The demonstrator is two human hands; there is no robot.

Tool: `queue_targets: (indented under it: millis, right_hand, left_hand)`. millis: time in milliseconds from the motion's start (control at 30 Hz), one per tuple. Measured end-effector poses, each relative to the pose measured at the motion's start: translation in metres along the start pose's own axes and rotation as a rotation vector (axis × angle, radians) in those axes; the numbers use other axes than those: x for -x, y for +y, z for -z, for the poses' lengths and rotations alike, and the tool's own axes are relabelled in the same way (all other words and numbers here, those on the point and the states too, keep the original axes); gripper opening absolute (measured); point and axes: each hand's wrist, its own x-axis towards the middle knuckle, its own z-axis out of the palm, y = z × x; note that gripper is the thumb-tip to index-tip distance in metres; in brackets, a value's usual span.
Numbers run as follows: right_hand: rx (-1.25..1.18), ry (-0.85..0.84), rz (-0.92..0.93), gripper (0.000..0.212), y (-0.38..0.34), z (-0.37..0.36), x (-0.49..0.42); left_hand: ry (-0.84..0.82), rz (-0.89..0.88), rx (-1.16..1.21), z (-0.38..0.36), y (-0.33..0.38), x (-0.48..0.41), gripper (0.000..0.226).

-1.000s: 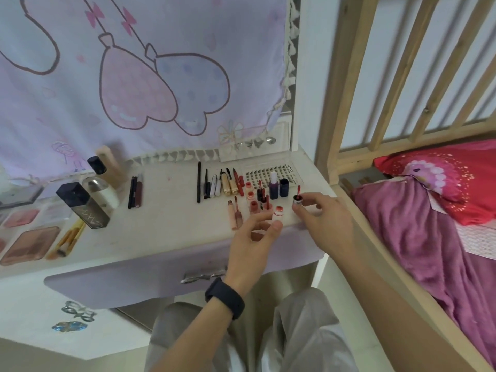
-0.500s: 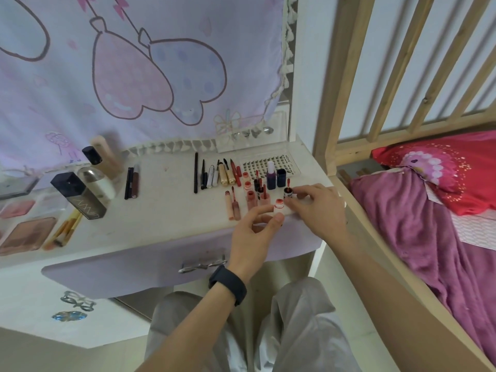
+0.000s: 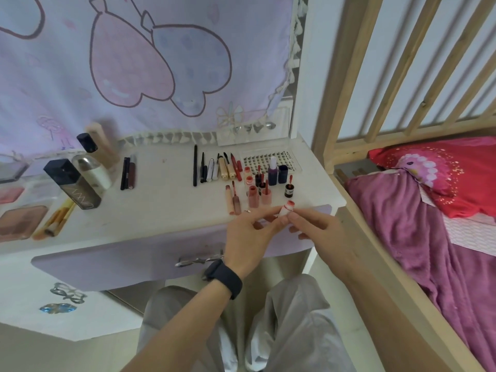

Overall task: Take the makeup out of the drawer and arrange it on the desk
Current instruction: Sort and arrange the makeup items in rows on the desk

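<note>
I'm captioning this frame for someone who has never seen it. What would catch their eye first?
The left hand and right hand pinch a small pink-capped tube above the front edge of the desk. Just behind it, lip products stand and lie in rows. A lilac cloth with drawn heart balloons fills the wall, and a red pillow lies on the bed at right.

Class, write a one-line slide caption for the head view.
Left hand and right hand hold a small pink-capped tube over the desk, near lip products already lined up.
</note>
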Motion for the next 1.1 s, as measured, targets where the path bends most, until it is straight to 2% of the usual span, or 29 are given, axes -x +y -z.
queue_targets:
  millis: [67, 167, 233, 333, 400, 500, 567, 633, 733, 900, 1100]
  right_hand:
    - [-0.026, -0.031, -0.005, 0.014, 0.001, 0.000, 0.000]
    - [-0.047, -0.077, 0.002, 0.025, 0.001, -0.002, 0.000]
    - [-0.028, -0.051, 0.015, 0.028, 0.002, -0.006, 0.001]
    - [0.051, 0.105, 0.039, 0.022, 0.006, -0.015, -0.002]
    - [0.148, 0.253, 0.052, 0.016, 0.009, -0.020, -0.006]
    - [0.274, 0.403, 0.064, 0.006, 0.006, -0.026, -0.017]
    - [0.388, 0.444, 0.098, 0.010, 0.006, -0.028, -0.027]
    - [0.528, 0.439, 0.108, 0.022, 0.009, -0.032, -0.037]
    - [0.682, 0.425, 0.083, 0.029, 0.014, -0.041, -0.044]
    - [0.769, 0.458, 0.103, 0.025, 0.018, -0.047, -0.042]
    - [0.663, 0.504, 0.070, 0.025, 0.022, -0.052, -0.039]
  left_hand:
    - [-0.001, -0.018, -0.020, 0.001, -0.002, 0.000, 0.034]
    - [-0.020, -0.057, -0.117, 0.008, -0.006, -0.001, 0.033]
    - [-0.038, -0.097, -0.222, 0.013, -0.007, -0.002, 0.034]
    - [-0.025, -0.157, -0.384, 0.027, -0.008, -0.003, 0.041]
    - [0.046, -0.195, -0.425, 0.042, -0.011, -0.005, 0.036]
    - [0.214, -0.140, -0.388, 0.074, -0.020, -0.016, 0.016]
    - [0.291, -0.075, -0.411, 0.095, -0.030, -0.028, 0.012]
    - [0.324, -0.028, -0.491, 0.111, -0.042, -0.040, 0.016]
    - [0.362, 0.043, -0.550, 0.127, -0.057, -0.054, 0.023]
    - [0.369, 0.082, -0.552, 0.133, -0.072, -0.058, 0.023]
    - [0.349, 0.054, -0.593, 0.133, -0.078, -0.054, 0.028]
